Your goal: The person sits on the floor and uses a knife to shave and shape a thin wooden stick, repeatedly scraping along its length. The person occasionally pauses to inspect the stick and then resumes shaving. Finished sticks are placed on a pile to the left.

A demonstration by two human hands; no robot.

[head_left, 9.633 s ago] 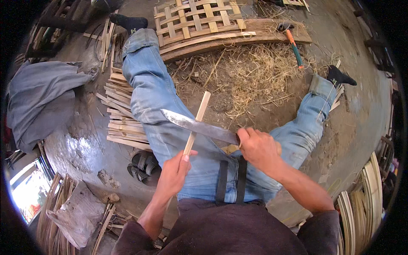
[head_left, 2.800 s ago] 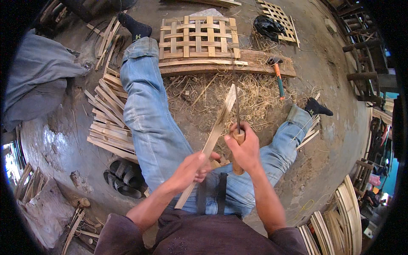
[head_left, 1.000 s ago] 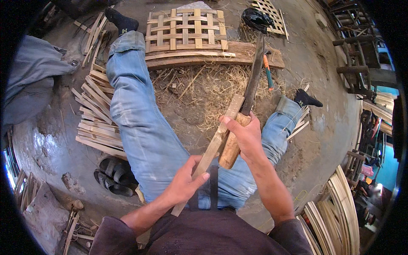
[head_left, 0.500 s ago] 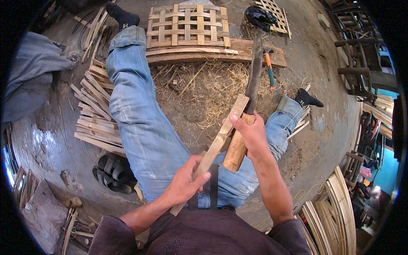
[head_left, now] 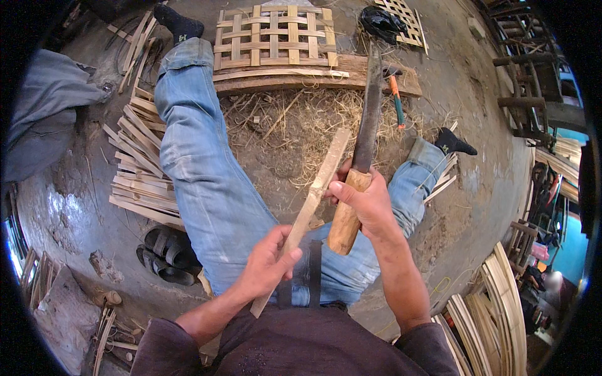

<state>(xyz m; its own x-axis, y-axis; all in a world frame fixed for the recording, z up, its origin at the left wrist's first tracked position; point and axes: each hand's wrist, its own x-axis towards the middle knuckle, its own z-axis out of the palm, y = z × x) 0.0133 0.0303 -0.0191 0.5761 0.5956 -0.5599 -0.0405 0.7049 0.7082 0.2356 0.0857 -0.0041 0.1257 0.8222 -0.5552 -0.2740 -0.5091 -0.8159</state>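
Note:
My left hand (head_left: 269, 262) is closed round the lower part of a flat bamboo strip (head_left: 318, 183), which slants up and away to the right. In my right hand (head_left: 365, 199) is a large knife with a thick wooden handle (head_left: 348, 219); its long dark blade (head_left: 369, 116) points away from me. The fingertips of that hand come close to the strip's middle, and I cannot tell whether they touch it. Strip and blade are apart, side by side above the ground between my legs.
Beyond lies a wooden plank (head_left: 295, 81) with a woven bamboo lattice (head_left: 276, 36). A hammer (head_left: 396, 103) rests by the plank's right end, near a black plastic bag (head_left: 381, 25). Bamboo strips (head_left: 143, 188) are piled at left, sandals (head_left: 166, 254) nearer. Shavings (head_left: 295, 135) cover the ground. More strips (head_left: 486, 326) stand right.
The strip's far end has swung left, away from the knife, and a gap has opened between them. My right hand has turned slightly, so the blade shows more of its broad side.

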